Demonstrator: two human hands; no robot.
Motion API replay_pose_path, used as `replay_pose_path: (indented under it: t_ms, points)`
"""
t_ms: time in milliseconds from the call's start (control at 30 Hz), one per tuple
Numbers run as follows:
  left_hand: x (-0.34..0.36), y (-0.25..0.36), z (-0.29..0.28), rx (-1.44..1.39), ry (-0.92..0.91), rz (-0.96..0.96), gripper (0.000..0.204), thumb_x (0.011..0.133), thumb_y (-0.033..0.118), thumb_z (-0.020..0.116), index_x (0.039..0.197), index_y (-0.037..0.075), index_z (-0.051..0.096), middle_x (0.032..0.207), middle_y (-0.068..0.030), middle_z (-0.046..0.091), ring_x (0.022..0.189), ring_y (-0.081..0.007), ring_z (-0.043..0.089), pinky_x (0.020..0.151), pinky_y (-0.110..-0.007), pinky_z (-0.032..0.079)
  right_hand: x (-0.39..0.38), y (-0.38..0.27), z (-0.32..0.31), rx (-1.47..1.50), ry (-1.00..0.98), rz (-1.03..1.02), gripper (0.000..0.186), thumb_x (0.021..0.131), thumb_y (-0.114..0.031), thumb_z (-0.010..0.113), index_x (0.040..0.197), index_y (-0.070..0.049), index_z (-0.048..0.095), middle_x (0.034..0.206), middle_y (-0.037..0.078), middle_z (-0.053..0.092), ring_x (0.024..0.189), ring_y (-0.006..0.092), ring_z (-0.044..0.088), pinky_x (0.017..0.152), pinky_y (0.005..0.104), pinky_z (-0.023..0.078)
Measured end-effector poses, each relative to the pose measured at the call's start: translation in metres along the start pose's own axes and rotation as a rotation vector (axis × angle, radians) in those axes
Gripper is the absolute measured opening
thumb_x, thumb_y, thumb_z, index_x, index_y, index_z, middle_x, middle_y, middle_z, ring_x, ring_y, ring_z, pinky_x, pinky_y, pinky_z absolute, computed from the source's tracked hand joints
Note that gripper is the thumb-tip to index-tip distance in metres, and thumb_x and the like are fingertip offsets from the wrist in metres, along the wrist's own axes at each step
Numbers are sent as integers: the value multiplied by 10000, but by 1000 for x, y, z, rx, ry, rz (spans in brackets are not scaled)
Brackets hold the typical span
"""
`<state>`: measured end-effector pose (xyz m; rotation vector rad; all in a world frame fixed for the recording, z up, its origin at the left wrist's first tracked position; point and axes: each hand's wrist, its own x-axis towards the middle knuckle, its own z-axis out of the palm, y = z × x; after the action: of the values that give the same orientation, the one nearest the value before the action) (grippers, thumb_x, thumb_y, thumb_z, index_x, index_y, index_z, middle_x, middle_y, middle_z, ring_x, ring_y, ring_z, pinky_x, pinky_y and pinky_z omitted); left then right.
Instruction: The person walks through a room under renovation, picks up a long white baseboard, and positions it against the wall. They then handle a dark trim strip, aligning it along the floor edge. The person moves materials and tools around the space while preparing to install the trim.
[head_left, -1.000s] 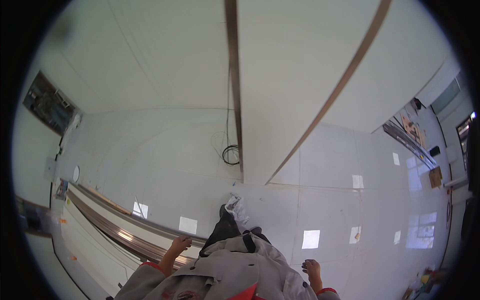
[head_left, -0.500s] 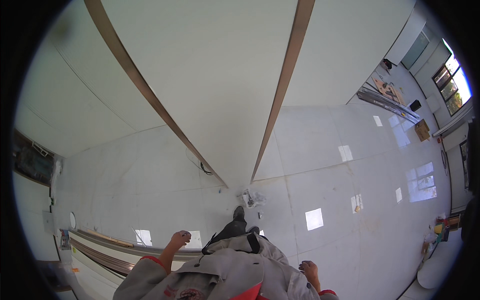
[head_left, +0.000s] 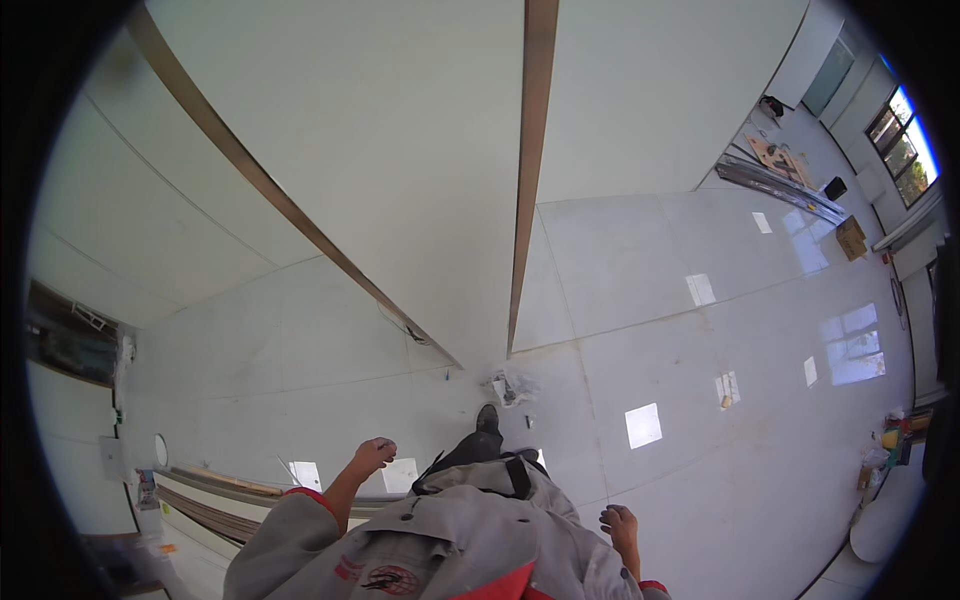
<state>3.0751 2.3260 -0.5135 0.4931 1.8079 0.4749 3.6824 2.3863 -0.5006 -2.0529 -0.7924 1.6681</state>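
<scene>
My left hand (head_left: 375, 455) is out at my left side, its fingers loosely curled. Whatever may be in it is hidden. Low on my right, my right hand (head_left: 620, 522) also has curled fingers, and its palm is out of sight. Neither hand touches anything I can see outside it. Ahead of me stands a tall white panel (head_left: 400, 150) with a brown strip (head_left: 533, 120) along its right edge and another brown strip (head_left: 270, 190) along its left. Crumpled clear plastic (head_left: 510, 386) lies by the panel's foot, just beyond my dark shoe (head_left: 487, 418).
Long brown and pale strips (head_left: 215, 508) are stacked at my left, nearest the left hand. Dark cable (head_left: 412, 334) lies near the panel. At far right are wrapped metal lengths (head_left: 780, 188) and a cardboard box (head_left: 851, 238). Pale tiled floor (head_left: 660, 330) stretches rightward.
The panel's right brown strip has shifted left in view and stands more upright. My left hand appears slightly higher and further right; my right hand is a little higher.
</scene>
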Motion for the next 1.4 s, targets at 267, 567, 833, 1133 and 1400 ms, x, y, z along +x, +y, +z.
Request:
replay_pose_path:
  t_ms: [267,567,833,1133,1400]
  points:
    - [-20,-27,20,5,9,-7,398,906,363,627,1155,53,646,990,-43,664,895,-152,644,743,-309,524,-10,90,-51,160,26,110,276,898,-151,559,1104,29,598,897,138,684,737,222,681,589,332,559]
    - [-32,-34,64,20,23,-9,409,887,352,633,1150,40,649,992,-74,681,878,-180,666,725,-323,538,18,71,-77,117,42,64,279,916,-156,565,1119,31,601,919,137,684,782,220,683,630,337,564]
    - [-22,10,96,12,-65,28,333,889,311,637,1089,46,653,945,-66,674,826,-166,655,686,-314,524,13,87,-93,235,92,59,272,897,-158,596,1101,19,627,948,107,690,826,195,676,685,324,553]
    - [28,87,150,184,-150,83,333,896,313,620,1068,31,662,942,-74,679,826,-179,661,684,-315,528,31,113,-119,259,226,56,273,892,-169,563,1059,23,664,902,102,706,784,180,686,648,294,551]
    - [129,168,222,463,-272,90,413,918,389,601,1131,39,655,1005,-86,691,882,-185,668,715,-332,554,142,-3,-183,-95,242,-324,263,866,-144,593,1028,50,662,798,130,703,687,176,682,575,303,563]
